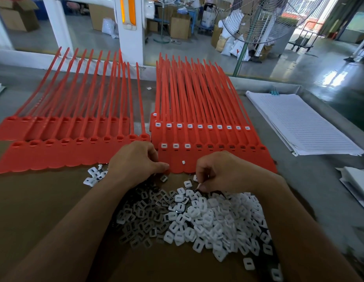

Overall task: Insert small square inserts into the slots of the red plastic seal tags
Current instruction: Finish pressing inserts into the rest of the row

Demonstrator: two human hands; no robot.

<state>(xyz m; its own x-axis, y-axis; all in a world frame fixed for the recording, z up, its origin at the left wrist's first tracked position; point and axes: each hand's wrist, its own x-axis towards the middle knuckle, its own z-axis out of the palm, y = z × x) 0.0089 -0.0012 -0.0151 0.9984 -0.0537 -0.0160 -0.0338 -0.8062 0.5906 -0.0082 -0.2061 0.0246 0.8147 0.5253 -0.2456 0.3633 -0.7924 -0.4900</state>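
My left hand (136, 159) curls, thumb on the red plastic seal tags (217, 161); my right hand (223, 171) curls over the small white square inserts (207, 216); I can't tell what either holds.

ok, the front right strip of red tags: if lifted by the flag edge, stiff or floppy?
Probably floppy: the front right strip has long thin tails, and the left batch's tails already curve. Likely light, being thin plastic. Its three seated inserts might drop out if tipped.
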